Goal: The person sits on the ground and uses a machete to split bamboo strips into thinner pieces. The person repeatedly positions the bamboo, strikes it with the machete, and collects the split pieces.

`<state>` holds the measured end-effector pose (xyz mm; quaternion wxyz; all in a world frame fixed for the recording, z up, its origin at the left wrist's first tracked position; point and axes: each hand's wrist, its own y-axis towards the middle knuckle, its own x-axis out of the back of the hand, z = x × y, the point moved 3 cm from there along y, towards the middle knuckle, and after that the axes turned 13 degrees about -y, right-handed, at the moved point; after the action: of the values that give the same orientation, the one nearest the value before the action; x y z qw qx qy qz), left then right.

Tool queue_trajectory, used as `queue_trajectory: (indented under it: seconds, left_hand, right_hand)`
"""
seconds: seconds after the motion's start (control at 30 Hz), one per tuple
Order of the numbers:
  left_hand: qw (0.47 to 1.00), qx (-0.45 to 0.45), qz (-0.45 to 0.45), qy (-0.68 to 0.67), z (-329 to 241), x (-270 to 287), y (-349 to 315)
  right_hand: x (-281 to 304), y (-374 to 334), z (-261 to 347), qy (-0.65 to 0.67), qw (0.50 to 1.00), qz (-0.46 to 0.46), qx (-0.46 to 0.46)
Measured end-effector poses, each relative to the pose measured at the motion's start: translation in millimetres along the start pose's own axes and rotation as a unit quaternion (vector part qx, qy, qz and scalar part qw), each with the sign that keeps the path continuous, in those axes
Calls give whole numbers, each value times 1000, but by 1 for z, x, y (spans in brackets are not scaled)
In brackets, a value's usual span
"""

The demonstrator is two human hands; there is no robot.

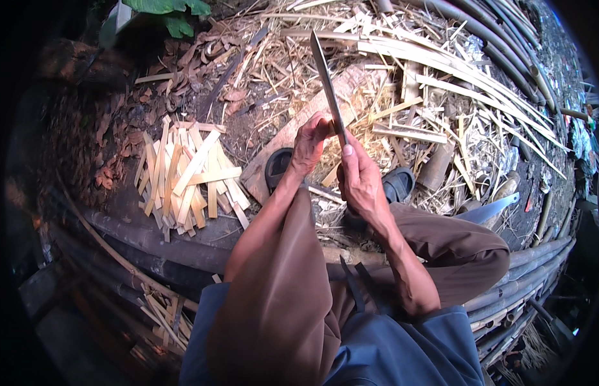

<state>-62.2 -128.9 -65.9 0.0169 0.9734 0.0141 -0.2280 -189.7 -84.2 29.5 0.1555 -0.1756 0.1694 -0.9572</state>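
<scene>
A long knife (325, 77) with a dark, narrow blade points up and away from me, tilted slightly left. My right hand (362, 179) is closed round its handle, with the thumb laid along the near end of the blade. Just left of the blade is my left hand (308, 143), its fingers curled in a pinch close to the knife. What sits between those fingers, if anything, is hidden. Below both hands a flat wooden board (264, 170) lies slanting on the ground among pale shavings (367, 106).
At the left lies a heap of short split bamboo slats (184, 177). Long bamboo strips (467, 77) curve across the far right, beside dark poles (486, 29). A hand saw (489, 210) rests near my right knee. My sandals (397, 184) flank the work area.
</scene>
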Motion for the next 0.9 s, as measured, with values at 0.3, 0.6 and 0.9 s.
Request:
queue_trajectory:
  seconds: [0.3, 0.6, 0.9]
  left_hand:
    - [989, -99, -29, 103, 11, 4, -6]
    - [972, -140, -88, 165, 43, 53, -11]
    - [977, -47, -162, 130, -8, 51, -43]
  right_hand:
    - [-4, -2, 7, -72, 996, -37, 31]
    - [1, 6, 8, -56, 996, -36, 51]
    - [-14, 14, -22, -92, 995, 13, 27]
